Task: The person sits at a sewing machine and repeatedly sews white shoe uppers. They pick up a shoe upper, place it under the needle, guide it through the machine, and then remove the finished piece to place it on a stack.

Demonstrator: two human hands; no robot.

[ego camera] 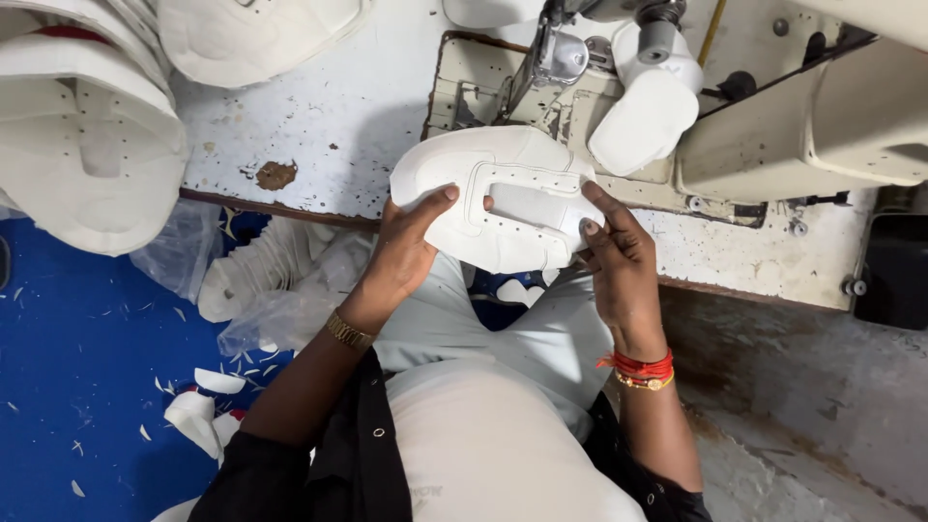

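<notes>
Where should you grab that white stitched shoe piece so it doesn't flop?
Probably by its two curved outer edges, one from each side. The white stitched shoe upper is thin, floppy and lies flat, open in the middle. The left hand pinches the left edge, thumb on top, and the right hand presses the right edge, keeping it spread.

A worn white worktable [329, 116], its paint chipped and a brown patch [275, 175] of bare wood showing, carries an off-white sewing machine [773, 116] at the far right. Stacks of white shoe uppers [87, 145] rest on its far left, another pile [256, 34] just beside them. Below, on the blue floor [68, 367] at left, lie white offcuts [208, 406] and crumpled clear plastic [184, 246].
</notes>
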